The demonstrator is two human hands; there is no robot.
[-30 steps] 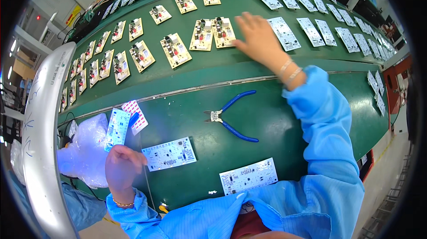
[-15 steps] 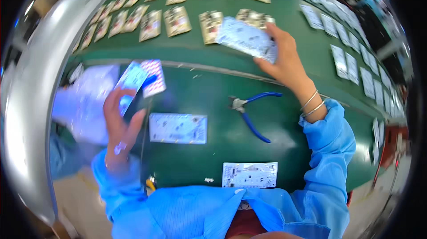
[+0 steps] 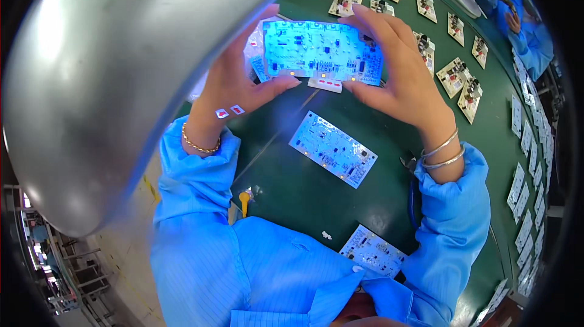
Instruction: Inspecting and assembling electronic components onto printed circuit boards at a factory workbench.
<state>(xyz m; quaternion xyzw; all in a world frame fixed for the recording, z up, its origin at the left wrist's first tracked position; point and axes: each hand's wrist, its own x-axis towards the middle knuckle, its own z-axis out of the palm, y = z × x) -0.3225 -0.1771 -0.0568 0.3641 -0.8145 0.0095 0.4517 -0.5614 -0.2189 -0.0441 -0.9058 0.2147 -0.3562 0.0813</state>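
A circuit board, lit bright blue, is raised in front of me between both hands. My left hand is closed at its left end, thumb by the lower edge and fingertips near the top corner. My right hand grips the right end, fingers over the top corner and thumb below. Two small stickers with red arrows are on my left hand near the wrist. Partly hidden behind the raised board is a white sticker strip with red marks. On the green table below lies a second circuit board.
A big grey metal lamp shade covers the upper left. Another board lies near my chest, a yellow-handled tool by my left sleeve. Pliers are partly behind my right sleeve. Boards with components fill the far side; a co-worker is beyond.
The view has swung, bringing the lamp shade closer. My right hand has brought a board in from the far side, and my left hand has moved to its other end.
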